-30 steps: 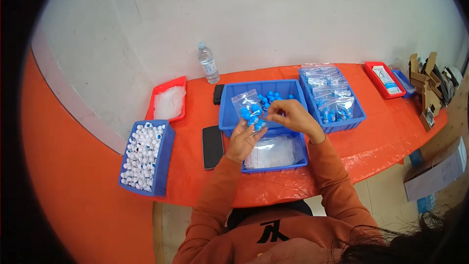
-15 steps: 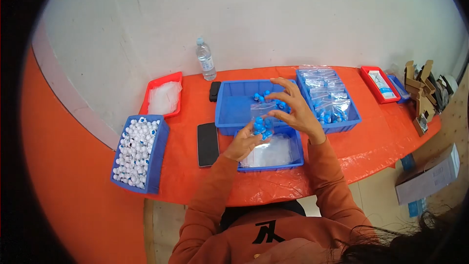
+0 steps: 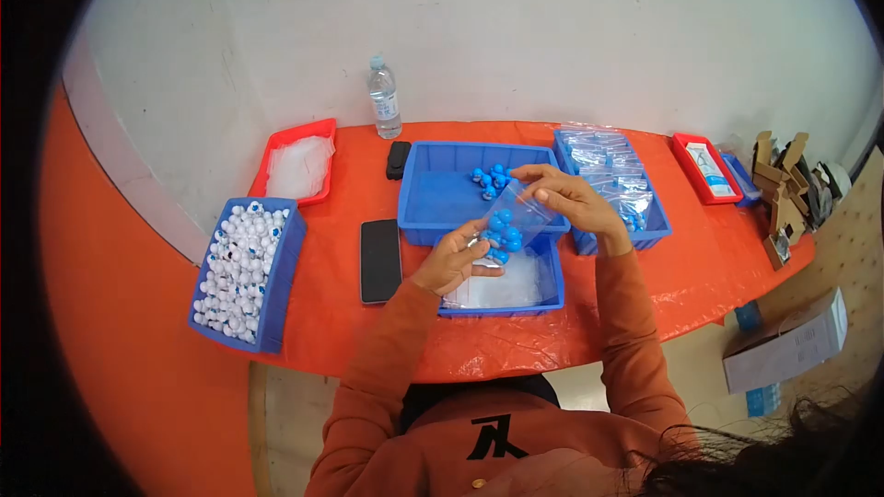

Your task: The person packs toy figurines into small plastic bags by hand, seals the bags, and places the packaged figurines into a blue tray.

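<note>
A clear zip bag (image 3: 527, 212) with several small blue balls (image 3: 502, 235) inside is held tilted above the front blue tray. My left hand (image 3: 451, 260) grips its lower left side, thumb against the balls. At the bag's upper edge, the fingers of my right hand (image 3: 575, 202) are pinched together on the plastic. Below lies the front blue tray (image 3: 558, 290), holding flat clear bags (image 3: 506, 283). Behind my hands stands a larger blue tray (image 3: 433, 228) with a few loose blue balls (image 3: 491, 179) at its right.
At left, a blue bin (image 3: 286, 267) is full of white balls, near a red tray (image 3: 327, 189) of clear bags. A phone (image 3: 380, 260), black case (image 3: 398, 160) and water bottle (image 3: 385, 101) stand nearby. Filled bags (image 3: 608, 155) lie right; farther over are a red tray (image 3: 680, 149) and cardboard pieces (image 3: 783, 184).
My right hand has come down from above the bag, its spread fingers now closed on the upper edge. The bag leans to the right. The whole view has shifted slightly.
</note>
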`<state>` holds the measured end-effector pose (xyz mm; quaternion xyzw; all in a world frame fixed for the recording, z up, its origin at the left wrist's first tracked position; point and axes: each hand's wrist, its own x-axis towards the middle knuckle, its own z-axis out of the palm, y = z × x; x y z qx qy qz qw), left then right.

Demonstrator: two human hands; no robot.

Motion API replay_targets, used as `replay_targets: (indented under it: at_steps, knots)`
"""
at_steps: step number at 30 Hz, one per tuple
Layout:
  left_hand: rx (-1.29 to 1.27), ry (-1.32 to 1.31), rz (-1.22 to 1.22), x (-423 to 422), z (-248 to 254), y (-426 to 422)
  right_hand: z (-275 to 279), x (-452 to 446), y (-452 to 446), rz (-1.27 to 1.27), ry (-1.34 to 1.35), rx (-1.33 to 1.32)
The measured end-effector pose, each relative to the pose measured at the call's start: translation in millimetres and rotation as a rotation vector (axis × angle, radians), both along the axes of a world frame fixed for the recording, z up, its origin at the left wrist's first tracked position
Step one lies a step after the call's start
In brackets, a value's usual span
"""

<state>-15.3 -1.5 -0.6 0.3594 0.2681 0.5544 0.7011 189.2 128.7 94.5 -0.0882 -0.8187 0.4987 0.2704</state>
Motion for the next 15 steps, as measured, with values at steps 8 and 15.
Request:
replay_targets:
  at_steps: [8,15]
  knots:
    - [-0.038,0.079,-0.122,8,10,-3,30,-6,-8,0.104,-0.417,0.242]
    - [0.005,0.167,-0.070,11,8,0,6,-9,-14,-0.024,-0.352,0.390]
